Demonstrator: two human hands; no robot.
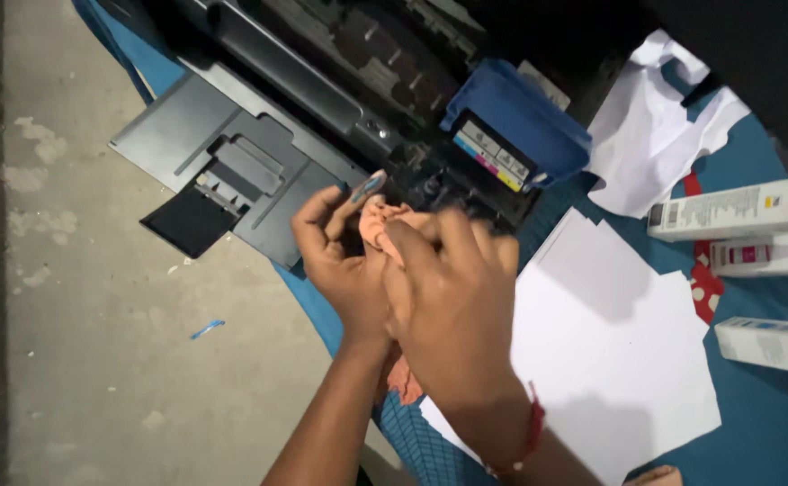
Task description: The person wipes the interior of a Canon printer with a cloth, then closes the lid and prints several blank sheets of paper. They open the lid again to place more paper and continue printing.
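Both hands are together in the middle, just near the open printer point(322, 63). The left hand point(335, 261) is curled, its fingers closed round a small part point(367, 187) with a blue-grey face, pinched at the fingertips so that it sticks out beyond them. The part's long axis runs from near-left to far-right, its free end aimed up toward the printer's blue lid point(524, 121). The right hand point(452, 301) lies across and partly over the left, fingers bent and gripping an orange cloth point(385, 220), which is bunched between the two hands and pressed against the lower end of the part; more of the cloth hangs out below the wrists. How the right fingertips sit underneath I cannot tell, since the back of the hand hides them. The printer's grey tray point(205, 144) juts left onto the concrete floor point(79, 342). To the right, white sheets point(619, 333) lie on a blue mat point(763, 432), with three slim boxes point(736, 209) at the far right edge.
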